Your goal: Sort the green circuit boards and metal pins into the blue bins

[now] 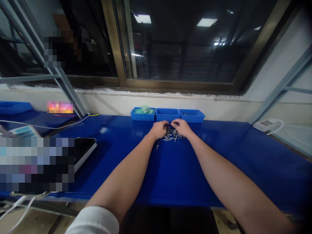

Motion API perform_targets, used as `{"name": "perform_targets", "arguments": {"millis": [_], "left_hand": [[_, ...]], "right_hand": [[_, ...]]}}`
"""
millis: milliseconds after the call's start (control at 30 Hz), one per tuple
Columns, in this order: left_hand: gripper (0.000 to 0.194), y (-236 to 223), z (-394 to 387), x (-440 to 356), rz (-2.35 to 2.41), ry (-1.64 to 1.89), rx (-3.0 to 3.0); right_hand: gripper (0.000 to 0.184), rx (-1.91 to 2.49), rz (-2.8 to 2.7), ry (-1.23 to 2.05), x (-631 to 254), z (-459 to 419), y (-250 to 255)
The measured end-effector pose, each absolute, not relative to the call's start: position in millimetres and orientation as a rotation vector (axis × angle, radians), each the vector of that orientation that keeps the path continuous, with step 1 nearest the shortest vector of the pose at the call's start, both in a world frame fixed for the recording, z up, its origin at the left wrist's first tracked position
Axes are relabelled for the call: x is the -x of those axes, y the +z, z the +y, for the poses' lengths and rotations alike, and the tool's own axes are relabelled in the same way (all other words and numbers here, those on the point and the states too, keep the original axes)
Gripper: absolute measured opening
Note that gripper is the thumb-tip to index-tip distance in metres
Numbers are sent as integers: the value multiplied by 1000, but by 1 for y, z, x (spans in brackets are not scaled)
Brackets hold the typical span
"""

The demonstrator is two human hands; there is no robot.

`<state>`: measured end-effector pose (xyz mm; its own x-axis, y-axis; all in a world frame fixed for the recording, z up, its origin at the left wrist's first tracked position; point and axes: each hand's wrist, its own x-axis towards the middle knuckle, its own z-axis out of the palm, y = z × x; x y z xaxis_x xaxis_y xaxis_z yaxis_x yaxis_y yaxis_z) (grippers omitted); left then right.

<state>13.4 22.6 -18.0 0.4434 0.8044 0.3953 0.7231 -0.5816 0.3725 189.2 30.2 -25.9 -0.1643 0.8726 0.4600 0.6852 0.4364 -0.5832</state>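
Note:
A loose pile of small, thin metal rivets (pixel 168 138) lies on the blue tabletop (pixel 180 175) in the head view. My left hand (pixel 159 129) is at the pile's left side, its fingers curled and the fingertips close together. Facing it from the right, my right hand (pixel 181 126) bends its fingers and thumb into a pinch above the rivets. Whatever is between the fingertips of either hand is too small to make out. Just behind the hands stand a middle blue bin (pixel 168 113) and a right blue bin (pixel 192 116) with a few thin metal pieces in it.
Left of those bins, another blue bin (pixel 143 114) holds green-tinted plastic bags. A dark-screened device (pixel 85 148) lies at the left, partly blurred out. A white power strip (pixel 266 124) with a cable sits at the right, near a grey metal frame. A window (pixel 182 42) rises behind.

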Motion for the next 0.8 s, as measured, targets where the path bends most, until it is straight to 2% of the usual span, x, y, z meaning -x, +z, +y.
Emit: {"name": "perform_targets", "arguments": {"millis": [367, 800], "left_hand": [[32, -15, 20, -15, 1400, 830, -2555], [29, -18, 22, -15, 1375, 812, -2639]], "right_hand": [[22, 1127, -1497, 748, -194, 33, -27], [34, 1173, -1585, 803, -186, 24, -20]]}}
